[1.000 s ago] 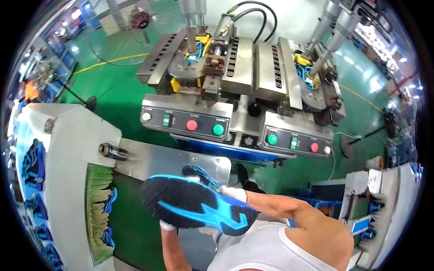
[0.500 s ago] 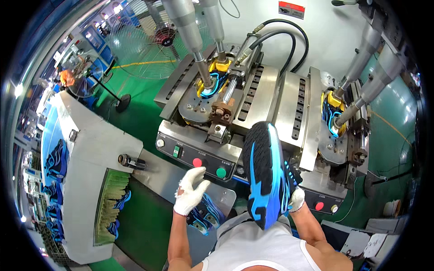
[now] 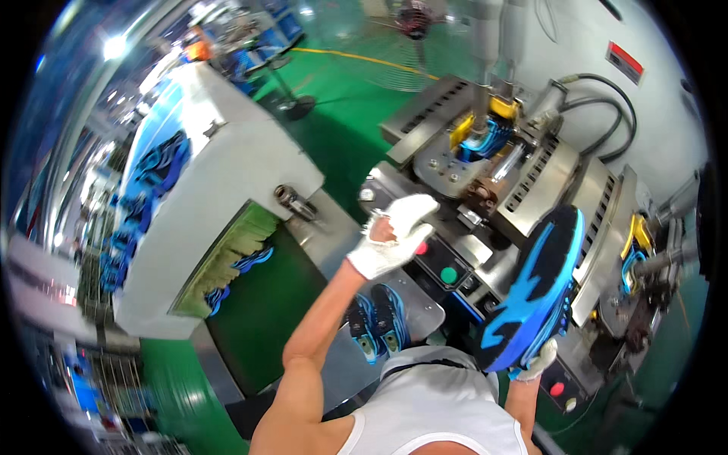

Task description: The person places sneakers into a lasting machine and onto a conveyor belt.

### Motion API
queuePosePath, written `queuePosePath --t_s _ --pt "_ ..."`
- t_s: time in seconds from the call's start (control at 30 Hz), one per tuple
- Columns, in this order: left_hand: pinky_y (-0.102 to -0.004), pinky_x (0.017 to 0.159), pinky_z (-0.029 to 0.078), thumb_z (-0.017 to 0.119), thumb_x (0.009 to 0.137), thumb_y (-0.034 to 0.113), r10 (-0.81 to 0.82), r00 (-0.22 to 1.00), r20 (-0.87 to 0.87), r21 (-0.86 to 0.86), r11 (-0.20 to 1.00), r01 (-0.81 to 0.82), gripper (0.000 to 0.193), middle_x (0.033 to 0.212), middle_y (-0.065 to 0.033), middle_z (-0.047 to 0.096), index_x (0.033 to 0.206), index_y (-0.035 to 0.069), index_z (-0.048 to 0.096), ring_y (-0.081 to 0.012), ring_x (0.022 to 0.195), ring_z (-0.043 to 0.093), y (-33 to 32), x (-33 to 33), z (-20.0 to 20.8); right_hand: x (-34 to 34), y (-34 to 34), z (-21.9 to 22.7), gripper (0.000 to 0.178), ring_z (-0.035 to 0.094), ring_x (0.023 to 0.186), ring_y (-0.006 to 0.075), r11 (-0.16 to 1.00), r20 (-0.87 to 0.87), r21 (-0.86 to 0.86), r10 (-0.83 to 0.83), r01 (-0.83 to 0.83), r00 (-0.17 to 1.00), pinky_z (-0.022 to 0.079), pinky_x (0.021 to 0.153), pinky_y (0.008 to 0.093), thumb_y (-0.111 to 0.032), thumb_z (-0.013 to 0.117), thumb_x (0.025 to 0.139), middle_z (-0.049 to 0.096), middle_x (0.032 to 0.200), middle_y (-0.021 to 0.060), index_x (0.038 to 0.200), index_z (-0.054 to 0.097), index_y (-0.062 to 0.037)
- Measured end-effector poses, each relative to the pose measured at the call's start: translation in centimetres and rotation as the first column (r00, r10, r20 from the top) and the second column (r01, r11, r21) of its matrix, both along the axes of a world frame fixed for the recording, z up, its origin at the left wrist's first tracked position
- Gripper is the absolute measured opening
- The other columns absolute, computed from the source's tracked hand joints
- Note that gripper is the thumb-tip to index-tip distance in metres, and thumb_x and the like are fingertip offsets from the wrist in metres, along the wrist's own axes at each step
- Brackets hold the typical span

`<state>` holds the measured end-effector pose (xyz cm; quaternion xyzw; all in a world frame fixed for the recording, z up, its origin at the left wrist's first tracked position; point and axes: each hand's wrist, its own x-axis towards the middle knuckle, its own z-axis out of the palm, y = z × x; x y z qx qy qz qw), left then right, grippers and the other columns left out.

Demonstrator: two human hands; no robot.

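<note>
Head view — metal table [image 3: 427, 309], green floor [image 3: 345, 129] (shoe [image 3: 531, 296] held).

One Sneaker [image 3: 531, 296], One Left Hand [image 3: 390, 239], One Right Hand [image 3: 540, 359]

Two shoes [image 3: 390, 315] are lying on one metal plate [image 3: 426, 311], and two shoe parts [image 3: 252, 261] are showing at one bristle curtain [image 3: 227, 264]. Two black hoses [image 3: 635, 121] are curving; two red buttons [image 3: 557, 389], two white buttons [image 3: 570, 404] and one green button [image 3: 448, 275] are showing.

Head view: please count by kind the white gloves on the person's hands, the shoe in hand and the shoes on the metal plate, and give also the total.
White gloves: 2
Held shoe: 1
Shoes on metal plate: 2
Total: 5
</note>
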<state>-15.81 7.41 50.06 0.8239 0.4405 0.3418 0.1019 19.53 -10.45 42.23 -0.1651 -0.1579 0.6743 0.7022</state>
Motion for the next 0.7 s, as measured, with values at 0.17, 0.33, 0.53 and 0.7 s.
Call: queuePosePath --t_s 0.17,0.33,0.53,0.7 --pt "-0.0439 0.113 0.043 0.069 0.094 0.013 -0.024 0.995 -0.095 0.038 0.999 0.028 0.040 0.138 -0.0160 0.063 0.133 0.006 0.064 -0.0345 0.131 0.057 5.7 0.6 0.7 1.9 0.1 -3.3 0.062 0.067 0.111 0.0346 0.997 -0.060 -0.076 0.013 -0.018 0.998 0.058 0.095 0.0444 -0.017 0.069 0.091 0.063 0.130 0.0195 0.146 0.046 -0.0020" --pt "-0.0432 0.115 0.041 0.064 0.097 0.017 -0.136 0.981 -0.138 -0.091 0.988 0.124 0.045 0.142 -0.0190 0.059 0.140 0.005 0.058 -0.0360 0.135 0.053 14.8 4.5 -2.5 2.6 -0.3 -2.1 0.052 0.066 0.104 0.0305 0.979 0.001 -0.191 -0.072 0.070 0.997 0.057 0.091 0.0414 -0.014 0.066 0.091 0.061 0.121 0.0159 0.138 0.047 -0.0039" --pt "-0.0536 0.112 0.039 0.070 0.090 0.030 0.108 0.947 -0.303 -0.102 0.984 -0.145 0.077 0.152 -0.0253 0.045 0.156 0.009 0.037 -0.0429 0.138 0.047 25.1 11.3 -8.5 2.8 -1.0 0.0 0.041 0.064 0.096 0.0257 0.910 0.141 -0.367 -0.149 0.192 0.979 0.056 0.087 0.0379 -0.010 0.063 0.091 0.060 0.111 0.0116 0.129 0.048 -0.0062" --pt "-0.0583 0.099 0.046 0.075 0.084 0.035 0.208 0.870 -0.447 -0.113 0.952 -0.285 0.080 0.138 -0.0248 0.053 0.154 0.017 0.039 -0.0432 0.122 0.059 31.0 14.6 -11.7 2.9 -0.8 1.9 0.032 0.063 0.089 0.0217 0.856 0.223 -0.467 -0.127 0.220 0.967 0.056 0.083 0.0350 -0.007 0.061 0.091 0.058 0.103 0.0080 0.122 0.048 -0.0082"
